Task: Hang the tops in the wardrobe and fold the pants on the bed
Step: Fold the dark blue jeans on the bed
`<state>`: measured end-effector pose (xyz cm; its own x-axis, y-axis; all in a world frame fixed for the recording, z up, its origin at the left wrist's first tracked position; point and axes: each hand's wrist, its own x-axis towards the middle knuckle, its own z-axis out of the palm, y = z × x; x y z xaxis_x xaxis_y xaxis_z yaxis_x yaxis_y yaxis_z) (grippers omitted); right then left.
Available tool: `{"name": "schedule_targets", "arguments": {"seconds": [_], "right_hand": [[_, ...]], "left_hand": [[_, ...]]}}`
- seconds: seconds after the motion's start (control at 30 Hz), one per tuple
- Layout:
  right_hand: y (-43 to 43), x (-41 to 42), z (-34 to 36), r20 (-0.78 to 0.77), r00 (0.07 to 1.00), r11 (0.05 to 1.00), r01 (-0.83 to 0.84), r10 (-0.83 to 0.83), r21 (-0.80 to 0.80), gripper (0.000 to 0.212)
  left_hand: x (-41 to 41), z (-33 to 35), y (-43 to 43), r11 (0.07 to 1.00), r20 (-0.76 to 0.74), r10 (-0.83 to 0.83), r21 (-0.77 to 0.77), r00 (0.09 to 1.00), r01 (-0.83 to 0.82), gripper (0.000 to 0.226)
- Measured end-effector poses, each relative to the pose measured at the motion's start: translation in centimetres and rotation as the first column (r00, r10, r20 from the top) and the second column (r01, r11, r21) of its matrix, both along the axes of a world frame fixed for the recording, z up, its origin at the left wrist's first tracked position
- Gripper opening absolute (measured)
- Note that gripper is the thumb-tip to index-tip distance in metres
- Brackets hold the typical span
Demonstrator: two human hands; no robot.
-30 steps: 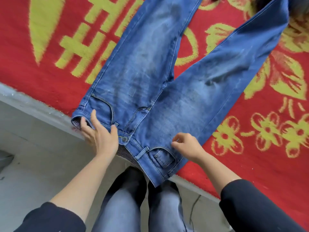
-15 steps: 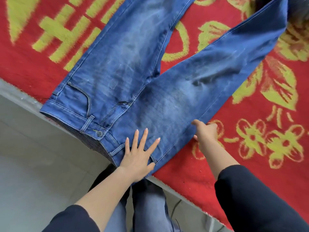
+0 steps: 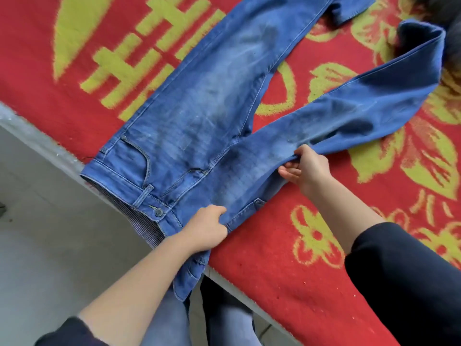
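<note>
Blue jeans (image 3: 209,126) on red bedspread (image 3: 287,258), left hand (image 3: 207,227) gripping waistband, right hand (image 3: 310,167) pinching leg

Jeans (image 3: 212,126) spread over the bed's (image 3: 287,258) near edge, legs splayed; bare bed shows between the legs and right of the jeans.

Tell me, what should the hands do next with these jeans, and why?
Probably fold the gripped leg over the other leg: the left hand grips the waistband, the right hand pinches that leg's outer edge, and the jeans lie legs apart.
</note>
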<state>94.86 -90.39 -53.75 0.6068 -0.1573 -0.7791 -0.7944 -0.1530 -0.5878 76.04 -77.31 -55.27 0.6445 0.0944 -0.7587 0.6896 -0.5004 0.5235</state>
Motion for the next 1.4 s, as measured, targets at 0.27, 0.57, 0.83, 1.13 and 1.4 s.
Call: {"name": "schedule_targets", "arguments": {"seconds": [0.27, 0.57, 0.83, 1.13, 1.4], "right_hand": [[8.5, 4.4, 3.5, 0.226, 0.966, 0.99, -0.11, 0.128, -0.088, 0.016], [22.3, 5.5, 1.3, 0.34, 0.792, 0.859, -0.498, 0.507, -0.12, 0.013], [21.8, -0.3, -4.3, -0.033, 0.258, 0.219, -0.875, 0.965, -0.431, 0.045], [21.2, 1.0, -4.4, 0.058, 0.293, 0.28, -0.81, 0.954, -0.515, 0.048], [17.5, 6.2, -3.9, 0.089, 0.908, 0.844, -0.34, 0.409, -0.414, 0.026]], "left_hand": [[3.4, 3.2, 13.4, 0.98, 0.069, 0.19, -0.072, 0.979, -0.186, 0.025], [2.4, -1.1, 25.2, 0.928, 0.147, 0.232, 0.262, 0.962, -0.264, 0.019], [0.9, -4.4, 25.2, 0.887, 0.142, 0.249, 0.363, 0.958, -0.284, 0.041], [1.5, -4.4, 29.0, 0.95, 0.234, 0.021, 0.298, 0.972, -0.092, 0.025], [8.3, -3.9, 25.8, 0.811, 0.289, -0.114, 0.579, 0.95, -0.079, 0.049]]}}
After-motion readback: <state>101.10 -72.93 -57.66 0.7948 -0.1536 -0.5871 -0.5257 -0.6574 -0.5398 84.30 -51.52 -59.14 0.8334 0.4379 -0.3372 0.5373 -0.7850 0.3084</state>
